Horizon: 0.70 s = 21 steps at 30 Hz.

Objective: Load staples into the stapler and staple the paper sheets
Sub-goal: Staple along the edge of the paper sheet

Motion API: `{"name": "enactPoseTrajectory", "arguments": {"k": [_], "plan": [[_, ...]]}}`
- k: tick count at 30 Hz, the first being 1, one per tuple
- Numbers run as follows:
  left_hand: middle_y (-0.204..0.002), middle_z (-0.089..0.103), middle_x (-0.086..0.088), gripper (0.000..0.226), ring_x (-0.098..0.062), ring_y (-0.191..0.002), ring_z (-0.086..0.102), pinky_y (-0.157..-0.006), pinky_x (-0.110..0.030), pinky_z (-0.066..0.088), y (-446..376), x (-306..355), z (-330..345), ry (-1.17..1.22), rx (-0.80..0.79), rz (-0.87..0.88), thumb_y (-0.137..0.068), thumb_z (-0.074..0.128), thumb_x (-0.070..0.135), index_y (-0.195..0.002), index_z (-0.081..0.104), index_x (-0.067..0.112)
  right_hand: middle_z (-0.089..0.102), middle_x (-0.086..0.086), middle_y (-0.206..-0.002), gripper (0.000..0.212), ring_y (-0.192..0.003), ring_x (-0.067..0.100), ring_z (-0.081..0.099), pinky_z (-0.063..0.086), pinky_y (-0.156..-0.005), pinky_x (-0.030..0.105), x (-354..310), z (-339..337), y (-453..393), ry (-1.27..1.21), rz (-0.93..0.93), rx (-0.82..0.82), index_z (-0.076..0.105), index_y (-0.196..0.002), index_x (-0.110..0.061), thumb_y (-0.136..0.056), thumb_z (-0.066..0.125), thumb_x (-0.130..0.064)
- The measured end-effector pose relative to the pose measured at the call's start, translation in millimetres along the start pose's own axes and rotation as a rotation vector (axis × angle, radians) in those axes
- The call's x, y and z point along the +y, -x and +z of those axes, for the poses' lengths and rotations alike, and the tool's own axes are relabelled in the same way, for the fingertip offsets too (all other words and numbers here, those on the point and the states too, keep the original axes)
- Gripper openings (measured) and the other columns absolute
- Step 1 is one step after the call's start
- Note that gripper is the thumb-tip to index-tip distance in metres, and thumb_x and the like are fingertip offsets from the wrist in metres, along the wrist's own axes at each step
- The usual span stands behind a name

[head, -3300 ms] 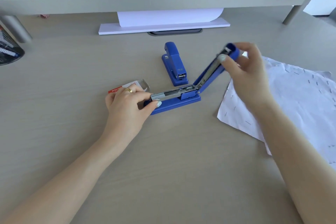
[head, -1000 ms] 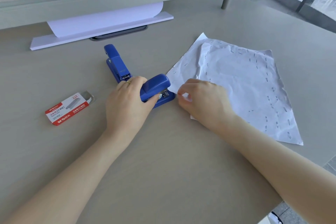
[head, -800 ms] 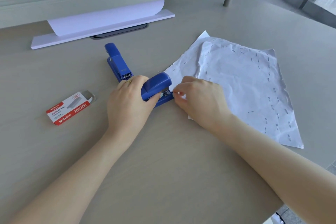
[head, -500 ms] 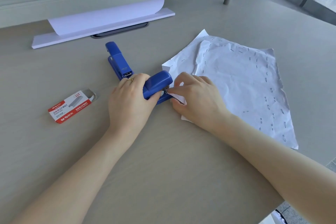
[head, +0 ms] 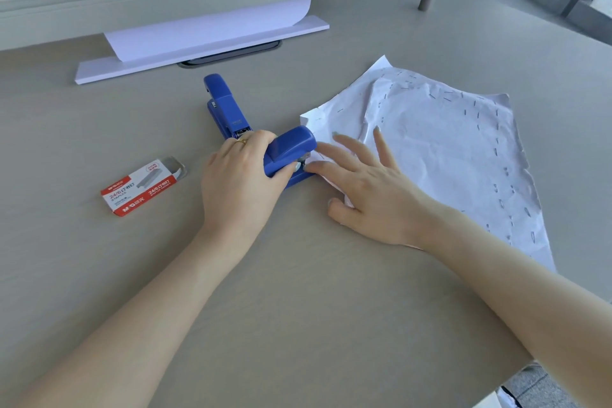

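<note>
The stapler (head: 290, 148) sits closed on the worktop (head: 298, 291), its mouth over the near corner of the paper sheets (head: 440, 156). The left hand (head: 241, 175) wraps its fingers around the stapler's top. The right hand (head: 371, 189) lies flat on the sheets, fingers spread wide. A second stapler (head: 225, 106) lies just behind, a staple box (head: 142, 189) to the left.

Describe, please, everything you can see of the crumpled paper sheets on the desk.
The paper sheets are white, wrinkled and layered, lying flat on the beige desk with ragged edges. Many small dark staples dot them in rows near the edges. The right hand presses flat on their near left corner, which lies at the mouth of the blue stapler gripped by the left hand.
</note>
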<state>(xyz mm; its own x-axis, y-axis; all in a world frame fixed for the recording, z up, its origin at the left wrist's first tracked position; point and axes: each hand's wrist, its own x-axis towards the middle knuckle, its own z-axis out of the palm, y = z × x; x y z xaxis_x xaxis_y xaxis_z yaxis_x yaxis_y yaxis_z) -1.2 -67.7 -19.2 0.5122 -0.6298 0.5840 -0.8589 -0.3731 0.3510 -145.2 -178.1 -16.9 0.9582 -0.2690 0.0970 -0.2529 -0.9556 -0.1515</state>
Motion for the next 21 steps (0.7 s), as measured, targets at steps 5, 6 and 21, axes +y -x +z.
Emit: {"name": "enactPoseTrajectory", "arguments": {"k": [5,6,21], "plan": [[-0.074,0.064,-0.006,0.023,-0.03,-0.07,0.053,-0.06,-0.034,0.039,-1,-1,0,-0.006,-0.013,-0.014,-0.076,0.068,0.029,-0.085,0.058,0.01,0.049,-0.027,-0.121,0.037,-0.108,-0.012,0.04,0.023,-0.105,0.03,12,-10,-15,-0.495,0.058,-0.061,0.041,-0.12,-0.021,-0.084,0.033,-0.015],[-0.075,0.064,-0.006,0.024,-0.03,-0.07,0.053,-0.06,-0.033,0.038,-1,-1,1,-0.006,-0.017,-0.015,-0.076,0.068,0.03,-0.085,0.058,0.01,0.051,-0.029,-0.113,0.034,-0.102,-0.007,0.046,0.032,-0.097,0.029,18,-12,-21,-0.589,0.095,-0.055,0.043,-0.118,-0.02,-0.087,0.034,-0.01],[-0.067,0.062,-0.005,0.029,-0.028,-0.062,0.052,-0.06,-0.028,0.031,-6,-4,-1,-0.095,-0.045,0.043,-0.072,0.074,0.03,-0.082,0.057,0.009,-0.005,-0.02,-0.156,0.051,-0.145,0.008,-0.008,-0.019,-0.112,0.042,57,-9,-67,-0.084,-0.211,-0.188,0.016,-0.144,-0.042,-0.096,0.033,-0.045]]}}
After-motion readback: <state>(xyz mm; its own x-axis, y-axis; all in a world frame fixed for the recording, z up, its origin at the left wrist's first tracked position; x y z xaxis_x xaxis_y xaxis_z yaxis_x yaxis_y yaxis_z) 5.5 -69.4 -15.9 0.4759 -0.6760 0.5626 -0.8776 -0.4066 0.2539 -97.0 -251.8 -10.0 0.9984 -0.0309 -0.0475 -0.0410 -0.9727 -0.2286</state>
